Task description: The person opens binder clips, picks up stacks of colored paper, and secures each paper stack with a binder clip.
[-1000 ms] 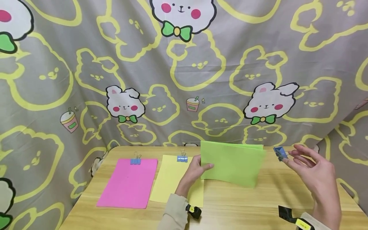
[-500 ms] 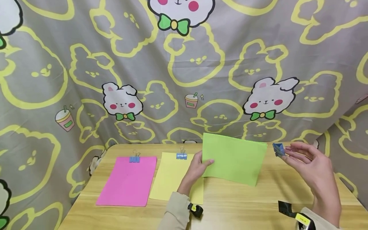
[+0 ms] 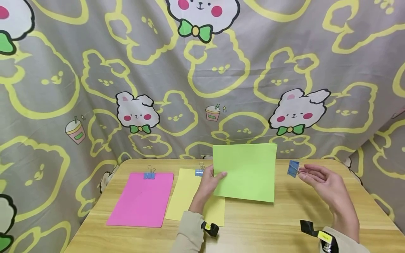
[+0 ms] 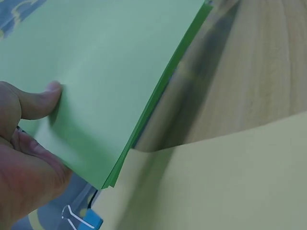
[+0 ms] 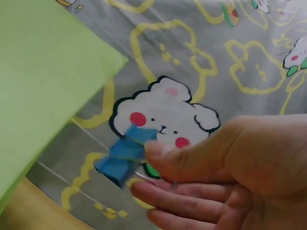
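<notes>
My left hand [image 3: 207, 182] holds a stack of light green paper [image 3: 245, 172] by its left edge, thumb on the front face. The stack is upright above the table, and its sheets are slightly fanned at one edge in the left wrist view. To its right, my right hand [image 3: 330, 188] pinches the wire handles of a blue binder clip [image 3: 293, 169] between thumb and fingers. A gap separates the clip from the paper's right edge. In the right wrist view the clip's blue body [image 5: 125, 155] points toward the green sheets [image 5: 48, 86].
At the left of the wooden table [image 3: 259, 228] lies a pink paper stack [image 3: 139, 202] with a blue binder clip [image 3: 149, 175] on its top edge. Beside it is a yellow stack [image 3: 181, 200], likewise clipped, partly behind my left arm. A patterned curtain [image 3: 177, 80] hangs behind.
The green stack has shifted left and upward, its face turned more squarely to the head view. My right hand has carried the binder clip left, nearer the stack. The pink and yellow stacks stay put.
</notes>
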Available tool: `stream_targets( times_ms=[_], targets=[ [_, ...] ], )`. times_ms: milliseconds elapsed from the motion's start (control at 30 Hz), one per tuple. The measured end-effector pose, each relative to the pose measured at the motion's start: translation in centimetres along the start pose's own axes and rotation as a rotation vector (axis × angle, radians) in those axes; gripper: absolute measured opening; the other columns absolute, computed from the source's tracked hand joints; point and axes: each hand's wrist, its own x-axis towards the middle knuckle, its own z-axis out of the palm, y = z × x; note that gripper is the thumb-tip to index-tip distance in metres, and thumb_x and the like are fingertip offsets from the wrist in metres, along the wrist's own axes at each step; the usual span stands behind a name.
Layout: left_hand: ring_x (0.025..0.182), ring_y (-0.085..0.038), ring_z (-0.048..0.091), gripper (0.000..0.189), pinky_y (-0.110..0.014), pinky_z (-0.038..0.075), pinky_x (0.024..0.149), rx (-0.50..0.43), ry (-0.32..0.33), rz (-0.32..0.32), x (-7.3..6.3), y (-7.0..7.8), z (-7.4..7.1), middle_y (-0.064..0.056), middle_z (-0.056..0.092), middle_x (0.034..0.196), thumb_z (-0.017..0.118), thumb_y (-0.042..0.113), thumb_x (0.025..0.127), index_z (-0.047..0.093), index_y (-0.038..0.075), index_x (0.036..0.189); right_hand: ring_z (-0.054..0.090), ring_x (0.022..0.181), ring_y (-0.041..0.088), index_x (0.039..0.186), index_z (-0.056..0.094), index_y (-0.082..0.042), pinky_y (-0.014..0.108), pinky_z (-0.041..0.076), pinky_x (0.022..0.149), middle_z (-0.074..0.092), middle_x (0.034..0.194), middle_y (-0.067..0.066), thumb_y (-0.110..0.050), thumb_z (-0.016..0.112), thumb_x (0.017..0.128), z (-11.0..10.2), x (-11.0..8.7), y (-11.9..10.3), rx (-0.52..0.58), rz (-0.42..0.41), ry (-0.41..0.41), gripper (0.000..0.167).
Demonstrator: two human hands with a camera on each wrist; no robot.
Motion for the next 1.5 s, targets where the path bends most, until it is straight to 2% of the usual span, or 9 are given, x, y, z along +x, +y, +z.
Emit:
stream_targets(
  times_ms=[100, 233, 400, 667, 833, 1067, 1300, 1500],
  targets=[
    [0.099, -0.024, 0.069, 0.032, -0.037, 0.057, 0.091, -0.007, 0.006, -0.006, -0.1, 0.2, -0.7, -0.020, 0.070, 0.122, 0.065, 0.000, 0.098, 0.063, -0.005, 0.129, 0.067, 0.097, -0.007, 0.139, 0.051, 0.008, 0.012, 0.053, 0.080, 0.071, 0.108, -0.021, -0.021, 0.072, 0.099, 0.4, 0.1, 0.4, -0.057, -0.014, -0.032, 0.054],
    [0.101, -0.024, 0.068, 0.033, -0.038, 0.056, 0.093, -0.013, -0.001, -0.018, -0.1, 0.3, -1.6, -0.020, 0.069, 0.123, 0.065, 0.000, 0.098, 0.063, -0.005, 0.130, 0.066, 0.099, -0.005, 0.139, 0.052, 0.010, 0.011, 0.052, 0.081, 0.073, 0.111, -0.015, -0.025, 0.069, 0.101, 0.7, 0.2, 0.7, -0.103, -0.049, -0.068, 0.055],
    [0.105, -0.025, 0.068, 0.034, -0.038, 0.055, 0.094, 0.004, -0.023, -0.030, -0.2, 0.6, -2.1, -0.017, 0.069, 0.125, 0.064, 0.000, 0.098, 0.063, -0.002, 0.132, 0.068, 0.101, -0.002, 0.137, 0.054, 0.010, 0.010, 0.049, 0.083, 0.075, 0.114, -0.005, -0.023, 0.067, 0.102, 1.0, 0.4, 1.1, -0.100, -0.079, -0.104, 0.050],
    [0.107, -0.025, 0.068, 0.034, -0.039, 0.053, 0.097, 0.027, -0.027, -0.041, -0.4, 0.7, -2.5, -0.017, 0.070, 0.126, 0.066, 0.003, 0.098, 0.063, -0.001, 0.132, 0.068, 0.102, 0.000, 0.133, 0.058, 0.009, 0.009, 0.045, 0.082, 0.076, 0.113, 0.003, -0.025, 0.068, 0.101, 1.7, 0.6, 1.0, -0.108, -0.066, -0.107, 0.048],
    [0.113, -0.027, 0.066, 0.033, -0.043, 0.050, 0.102, 0.038, -0.030, -0.033, -0.5, 1.0, -2.5, -0.016, 0.069, 0.126, 0.066, 0.004, 0.098, 0.064, -0.001, 0.131, 0.071, 0.101, 0.005, 0.133, 0.058, 0.010, 0.009, 0.045, 0.084, 0.076, 0.114, 0.007, -0.023, 0.068, 0.101, 2.1, 0.6, 0.9, -0.105, -0.074, -0.133, 0.047],
    [0.121, -0.030, 0.062, 0.036, -0.048, 0.044, 0.110, 0.028, -0.067, -0.007, -0.6, 1.2, -2.2, -0.015, 0.067, 0.131, 0.065, 0.002, 0.097, 0.063, 0.000, 0.133, 0.072, 0.101, 0.009, 0.134, 0.058, 0.009, 0.009, 0.046, 0.083, 0.075, 0.116, 0.012, -0.025, 0.069, 0.100, 2.5, 0.7, 0.8, -0.132, -0.061, -0.171, 0.048],
    [0.118, -0.028, 0.063, 0.033, -0.048, 0.044, 0.109, 0.029, -0.064, -0.012, -0.6, 1.1, -1.8, -0.014, 0.069, 0.127, 0.066, 0.003, 0.097, 0.064, 0.000, 0.130, 0.071, 0.101, 0.007, 0.135, 0.057, 0.007, 0.012, 0.049, 0.084, 0.072, 0.123, 0.016, -0.026, 0.071, 0.099, 2.9, 0.9, 0.7, -0.135, -0.044, -0.198, 0.051],
    [0.117, -0.027, 0.063, 0.031, -0.048, 0.044, 0.109, 0.028, -0.068, -0.026, -0.9, 1.3, -1.5, -0.015, 0.070, 0.125, 0.066, 0.004, 0.097, 0.064, -0.002, 0.128, 0.072, 0.100, 0.008, 0.135, 0.056, 0.009, 0.016, 0.053, 0.084, 0.070, 0.124, 0.022, -0.020, 0.070, 0.100, 3.2, 1.1, 0.7, -0.099, -0.057, -0.220, 0.048]
  ],
)
